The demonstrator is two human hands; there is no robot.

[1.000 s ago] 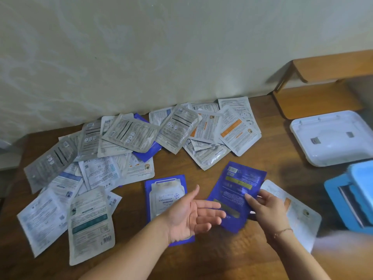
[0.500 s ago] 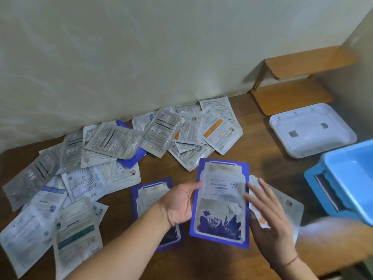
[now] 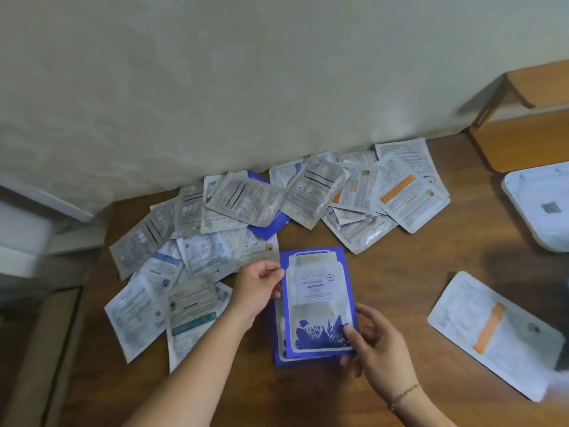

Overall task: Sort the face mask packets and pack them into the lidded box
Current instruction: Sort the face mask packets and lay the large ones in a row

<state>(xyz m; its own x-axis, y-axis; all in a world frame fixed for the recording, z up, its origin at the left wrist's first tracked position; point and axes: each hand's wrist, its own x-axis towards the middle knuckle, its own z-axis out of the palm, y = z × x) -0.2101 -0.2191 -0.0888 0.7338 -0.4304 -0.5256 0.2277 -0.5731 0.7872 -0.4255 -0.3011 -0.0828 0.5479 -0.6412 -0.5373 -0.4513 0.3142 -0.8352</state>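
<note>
**Blue packet held over a second one**

Head view: we see the left hand [image 3: 258, 288] pinching the blue packet [image 3: 318, 303] at its left edge, the right hand [image 3: 380, 349] gripping its lower right corner. It lies on another blue packet [image 3: 278, 334] (mostly hidden). The loose pile [image 3: 246, 217] sits behind on the table [image 3: 400, 272]; a white lid [image 3: 542, 204] is far right.

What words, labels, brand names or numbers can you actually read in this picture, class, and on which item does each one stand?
None can be read.
Blue packet gripped by left hand and right hand: printed lines, too blurred.
Pile of silver and white packets: dense print, too small.
White packet with orange stripe: blurred.
White lid: a dark label, unreadable.
</note>
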